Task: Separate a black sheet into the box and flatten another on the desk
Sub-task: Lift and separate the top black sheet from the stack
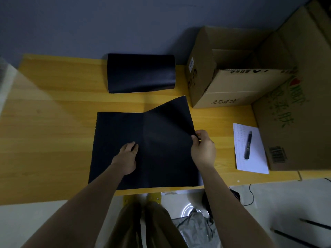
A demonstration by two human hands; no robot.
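A large black sheet [161, 133] lies on the wooden desk [53, 122] in front of me, its right half lifted along a centre crease. My right hand [203, 148] pinches the sheet's raised right edge. My left hand [128, 155] rests palm down on the sheet's left half, fingers spread. A curled stack of black sheets [141, 73] sits at the desk's back edge. An open cardboard box [232, 86] stands at the back right, its inside showing nothing.
A bigger cardboard box [295, 122] stands at the far right. A white sheet of paper [258, 163] with a pen [248, 145] on it lies beside it. Below the desk's front edge are my legs, a grey bag [195, 228] and a cable.
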